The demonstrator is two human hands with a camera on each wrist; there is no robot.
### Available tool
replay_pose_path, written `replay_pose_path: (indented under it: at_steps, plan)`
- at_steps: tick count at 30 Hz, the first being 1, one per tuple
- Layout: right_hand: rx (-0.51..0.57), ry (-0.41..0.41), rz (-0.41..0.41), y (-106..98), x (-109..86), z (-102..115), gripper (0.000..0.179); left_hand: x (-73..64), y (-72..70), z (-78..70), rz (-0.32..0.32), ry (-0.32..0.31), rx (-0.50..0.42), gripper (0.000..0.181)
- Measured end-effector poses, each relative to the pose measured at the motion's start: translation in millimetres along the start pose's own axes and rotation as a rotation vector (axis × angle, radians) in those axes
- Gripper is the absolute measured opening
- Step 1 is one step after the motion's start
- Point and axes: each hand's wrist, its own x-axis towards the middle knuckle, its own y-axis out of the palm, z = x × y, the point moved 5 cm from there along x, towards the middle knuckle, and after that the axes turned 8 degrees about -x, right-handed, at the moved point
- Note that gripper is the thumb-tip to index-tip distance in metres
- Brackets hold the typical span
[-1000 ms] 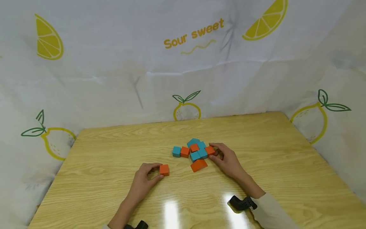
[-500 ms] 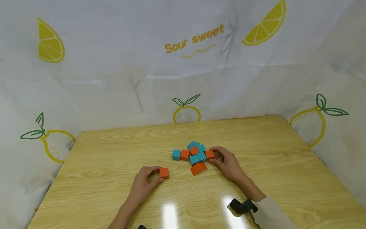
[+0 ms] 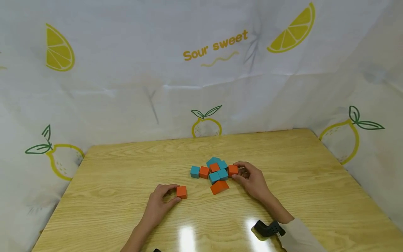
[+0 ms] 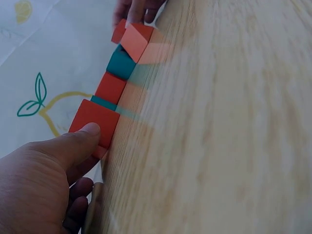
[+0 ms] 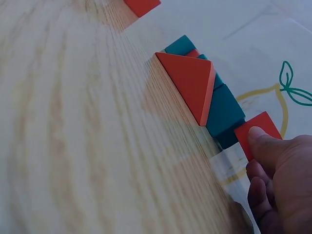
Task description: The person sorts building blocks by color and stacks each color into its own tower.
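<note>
My left hand (image 3: 158,203) pinches an orange cube (image 3: 181,192) between thumb and fingers, to the left of the block cluster. Another orange cube (image 3: 233,170) sits at the cluster's right side, gripped by my right hand (image 3: 254,180) with the thumb on its near face. In the right wrist view this orange cube (image 5: 258,134) stands close beside a blue block (image 5: 225,117). Between the hands lie blue cubes (image 3: 223,174), an orange cube (image 3: 214,168), a blue angled block (image 3: 214,161) at the back and an orange triangular block (image 3: 219,187) in front.
A blue cube (image 3: 195,172) and an orange cube (image 3: 204,172) stand side by side just left of the cluster. The wooden table (image 3: 126,168) ends at a white lemon-print sheet (image 3: 132,70) behind. A black wrist device (image 3: 269,229) is at the right sleeve.
The orange cube in my right hand has shifted slightly right, opening a small gap from the blue cube. My left hand stays at its cube. The head view has tilted up a little.
</note>
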Motion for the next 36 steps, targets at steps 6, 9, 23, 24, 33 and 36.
replay_pose_path:
  at_steps: [6,9,23,24,33,36]
  plan:
    - [-0.014,-0.009,-0.043,-5,1.3,13,0.039,0.0,0.1,0.0,-0.003,0.027,0.017,0.040]
    - [0.003,-0.031,-0.065,-11,2.0,30,0.038,0.0,0.5,-0.4,-0.004,0.025,0.018,0.041]
    - [0.099,-0.182,-0.030,12,7.5,55,0.040,1.2,-3.7,-1.2,-0.009,0.025,0.005,0.039]
    - [0.106,-0.186,-0.029,14,7.8,56,0.040,1.5,-4.7,-0.8,-0.013,0.023,0.001,0.038]
    - [0.097,-0.219,0.034,32,7.4,78,0.043,4.5,-8.3,1.5,0.008,-0.025,-0.010,0.040]
    - [0.119,-0.245,0.044,39,9.1,87,0.043,5.0,-11.1,1.3,-0.008,-0.030,0.020,0.041]
